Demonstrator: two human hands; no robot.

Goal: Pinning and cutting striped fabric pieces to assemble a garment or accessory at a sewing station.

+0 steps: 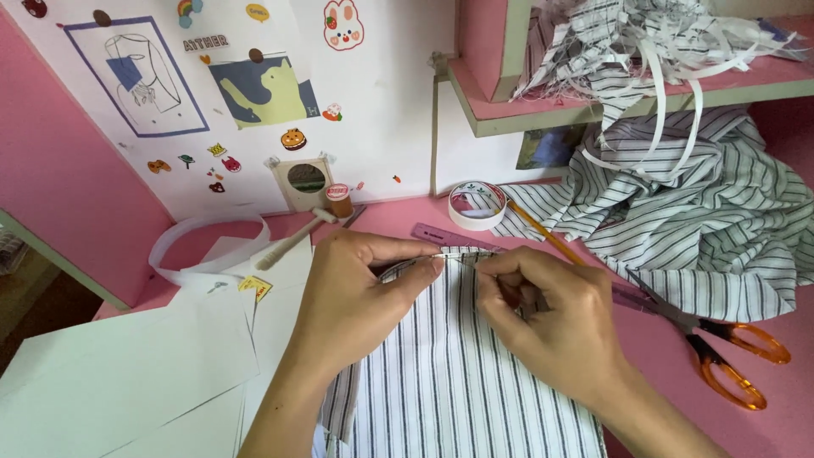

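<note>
Left grip: left hand [352,297] pinching the top edge of the striped cloth [458,373], thumb pressed flat
Right grip: right hand [551,314] pinching the same edge; something thin, too small to tell
Cloth: lies mid-tabletop [755,424], under both hands
Risk: edge may slip; fingertips close together, likely pricked
Nearby: orange scissors [721,352], purple ruler [449,237], tape roll [476,205]
Room: pink tabletop; stickered wall; shelf of fabric strips [644,42]

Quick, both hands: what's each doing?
Left hand: pinched on the striped fabric top edge.
Right hand: pinched on the same edge.
</note>
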